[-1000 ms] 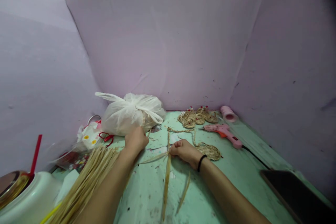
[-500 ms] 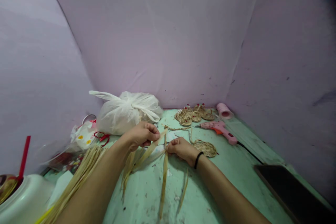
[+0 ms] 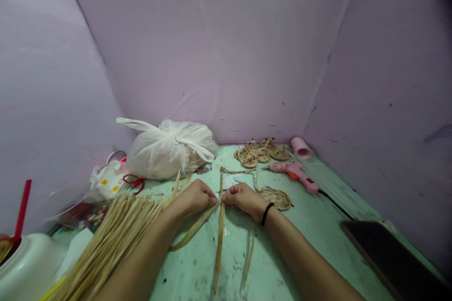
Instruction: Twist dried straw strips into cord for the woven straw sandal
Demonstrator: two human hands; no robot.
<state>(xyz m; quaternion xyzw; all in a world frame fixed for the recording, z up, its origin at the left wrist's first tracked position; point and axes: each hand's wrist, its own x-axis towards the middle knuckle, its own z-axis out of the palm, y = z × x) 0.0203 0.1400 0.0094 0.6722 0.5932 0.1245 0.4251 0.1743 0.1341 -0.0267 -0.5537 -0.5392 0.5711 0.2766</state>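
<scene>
My left hand (image 3: 195,196) and my right hand (image 3: 244,199) meet over the green table (image 3: 300,230), both pinched on pale straw strips (image 3: 219,235). The strips join at my fingertips; one trails toward me, another curves off to the left under my left forearm. A thin braided straw cord (image 3: 229,171) runs away from my fingers and loops round to a flat coiled straw piece (image 3: 277,196) beside my right wrist, which wears a black band. A loose strip (image 3: 248,256) lies by my right forearm.
A bundle of straw strips (image 3: 109,240) lies at the left. Behind it sit a tied white plastic bag (image 3: 169,148), red scissors (image 3: 133,181) and packets. Small woven straw sandals (image 3: 259,153), a pink glue gun (image 3: 294,174) and a pink roll (image 3: 301,147) lie at the back. A dark slab (image 3: 391,258) is at right.
My left hand came back from the bag carrying a straw strip and brought it to my right hand; both hands now pinch together at the braid's end.
</scene>
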